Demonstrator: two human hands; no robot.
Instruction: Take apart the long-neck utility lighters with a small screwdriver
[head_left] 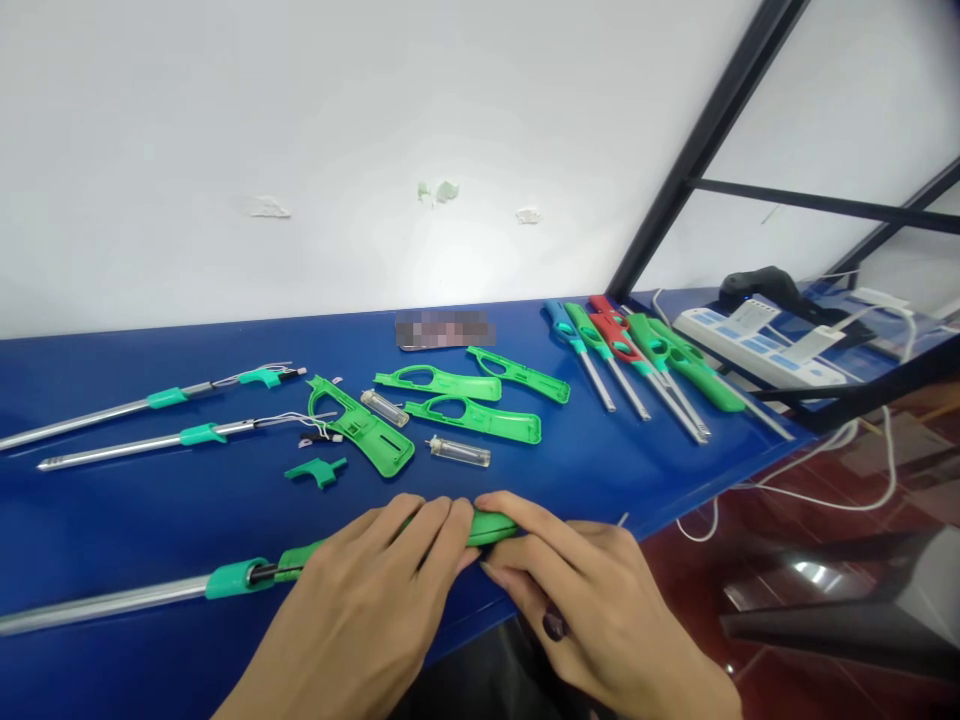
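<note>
Near the table's front edge lies a green long-necked lighter (491,527), its silver tube (127,600) pointing left and a dark part showing at the collar. My left hand (375,590) is closed over the middle of its handle, covering most of it. With thumb and fingers, my right hand (585,590) grips the handle's right end. A dark rounded tool end (555,625) sticks out of my right palm, and a thin metal tip shows beyond the knuckles, perhaps a screwdriver. Beyond my hands are green handle shells (480,420), clear fuel tanks (460,452) and a teal trigger (319,470).
Two wired lighter tubes (142,445) lie at the left. Several assembled lighters (622,345) in blue, green and red rest at the right, beside a black metal frame (675,190) and a white power strip (757,345). A blurred flat object (442,330) lies by the wall.
</note>
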